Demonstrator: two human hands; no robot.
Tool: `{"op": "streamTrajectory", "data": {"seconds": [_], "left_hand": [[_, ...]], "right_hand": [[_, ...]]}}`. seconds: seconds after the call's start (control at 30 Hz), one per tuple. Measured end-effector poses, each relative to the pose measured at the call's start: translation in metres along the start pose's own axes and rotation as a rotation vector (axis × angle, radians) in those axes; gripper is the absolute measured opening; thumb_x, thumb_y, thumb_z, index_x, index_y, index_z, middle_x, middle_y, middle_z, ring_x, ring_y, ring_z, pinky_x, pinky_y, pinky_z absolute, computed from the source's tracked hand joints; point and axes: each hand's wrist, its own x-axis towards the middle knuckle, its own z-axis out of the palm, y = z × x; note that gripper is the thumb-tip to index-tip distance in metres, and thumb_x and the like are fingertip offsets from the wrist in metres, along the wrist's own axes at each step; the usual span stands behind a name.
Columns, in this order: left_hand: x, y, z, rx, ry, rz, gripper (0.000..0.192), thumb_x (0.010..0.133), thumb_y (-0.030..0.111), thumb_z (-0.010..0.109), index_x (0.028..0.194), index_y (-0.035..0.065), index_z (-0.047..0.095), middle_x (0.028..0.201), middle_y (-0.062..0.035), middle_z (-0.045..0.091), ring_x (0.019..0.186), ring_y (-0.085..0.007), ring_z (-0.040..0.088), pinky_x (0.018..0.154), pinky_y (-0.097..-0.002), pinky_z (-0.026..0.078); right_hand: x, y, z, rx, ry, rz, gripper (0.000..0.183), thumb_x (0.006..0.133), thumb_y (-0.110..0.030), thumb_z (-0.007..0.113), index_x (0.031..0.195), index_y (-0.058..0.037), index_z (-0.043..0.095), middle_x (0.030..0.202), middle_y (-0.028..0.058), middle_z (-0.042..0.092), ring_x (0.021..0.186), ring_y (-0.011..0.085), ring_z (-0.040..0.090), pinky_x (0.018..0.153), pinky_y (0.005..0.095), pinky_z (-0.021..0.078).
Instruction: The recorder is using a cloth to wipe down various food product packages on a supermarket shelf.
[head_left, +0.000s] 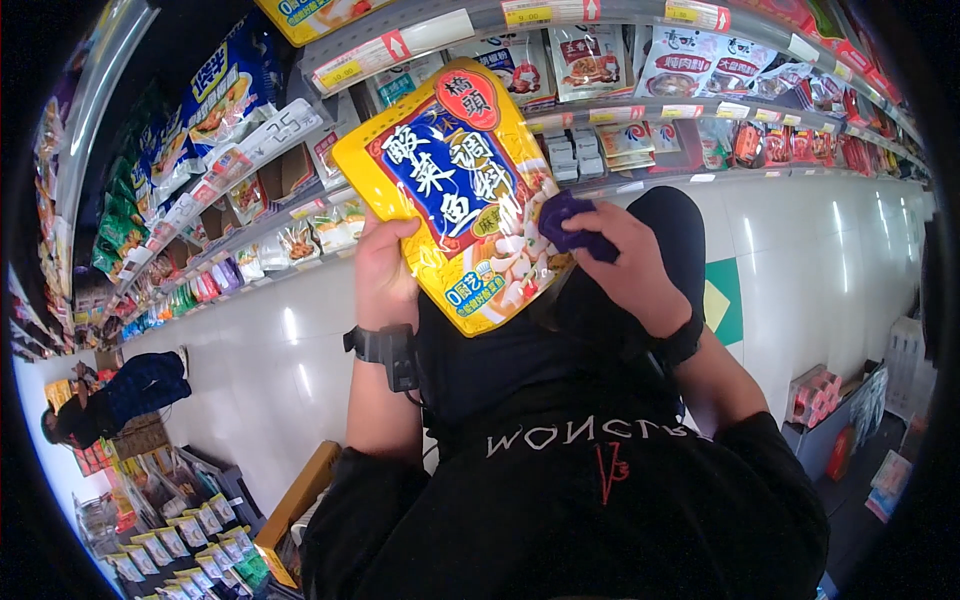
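Note:
My left hand grips a yellow seasoning pouch by its left edge, thumb on the front. The pouch is tilted and faces up towards me, with a blue panel, large printed characters and a picture of food. My right hand holds a crumpled dark purple cloth against the pouch's lower right side. Part of that edge is hidden behind the cloth and fingers. Black bands circle both of my wrists.
Store shelves with spice packets and price tags curve ahead. Blue and green bags fill the left shelves. Pale tiles cover the floor. An open cardboard box stands behind on the left. A person is farther off at left.

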Motion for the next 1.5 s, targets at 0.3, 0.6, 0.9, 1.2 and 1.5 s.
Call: {"op": "streamTrajectory", "data": {"seconds": [0.3, 0.6, 0.9, 1.2, 1.5], "left_hand": [[-0.028, -0.026, 0.035, 0.031, -0.051, -0.180, 0.067, 0.071, -0.016, 0.049, 0.136, -0.0004, 0.045, 0.128, -0.0170, 0.060, 0.115, -0.0323, 0.060, 0.102, -0.0442, 0.048], [-0.009, 0.021, 0.032, -0.047, -0.129, -0.003, 0.063, 0.074, -0.015, 0.048, 0.135, -0.0008, 0.045, 0.129, -0.0184, 0.059, 0.116, -0.0318, 0.061, 0.102, -0.0440, 0.048], [-0.023, 0.040, 0.062, 0.156, -0.111, 0.002, 0.053, 0.091, -0.004, 0.053, 0.142, 0.0048, 0.039, 0.133, -0.0135, 0.057, 0.115, -0.0239, 0.061, 0.098, -0.0399, 0.051], [-0.047, 0.071, 0.065, 0.650, -0.344, 0.098, 0.083, 0.081, 0.002, 0.072, 0.150, 0.0018, 0.025, 0.144, -0.0103, 0.045, 0.134, -0.0213, 0.043, 0.111, -0.0383, 0.035], [-0.043, 0.071, 0.067, 0.825, -0.176, 0.256, 0.061, 0.081, -0.006, 0.066, 0.137, -0.0004, 0.044, 0.123, -0.0078, 0.062, 0.112, -0.0169, 0.060, 0.097, -0.0333, 0.048]], "right_hand": [[0.029, 0.000, 0.009, 0.406, 0.418, 0.254, 0.033, 0.085, -0.001, 0.068, 0.117, -0.0044, 0.060, 0.112, 0.0072, 0.064, 0.102, 0.0147, 0.060, 0.090, 0.0275, 0.0479], [-0.003, 0.007, 0.017, 0.812, 0.085, 0.434, 0.052, 0.083, 0.000, 0.070, 0.130, -0.0033, 0.049, 0.117, 0.0063, 0.060, 0.108, 0.0162, 0.059, 0.095, 0.0311, 0.0480], [0.001, -0.013, 0.014, 1.383, -0.159, 0.736, 0.053, 0.080, 0.008, 0.065, 0.131, -0.0010, 0.052, 0.120, 0.0113, 0.065, 0.109, 0.0224, 0.064, 0.097, 0.0371, 0.0511], [0.026, -0.028, 0.009, 1.372, 0.061, 0.588, 0.046, 0.079, 0.010, 0.064, 0.122, -0.0027, 0.055, 0.109, 0.0085, 0.066, 0.099, 0.0209, 0.066, 0.088, 0.0357, 0.0559], [0.033, -0.049, 0.006, 1.291, 0.206, 0.506, 0.048, 0.080, 0.011, 0.064, 0.124, -0.0043, 0.053, 0.105, 0.0049, 0.064, 0.093, 0.0161, 0.064, 0.087, 0.0315, 0.0543]]}}
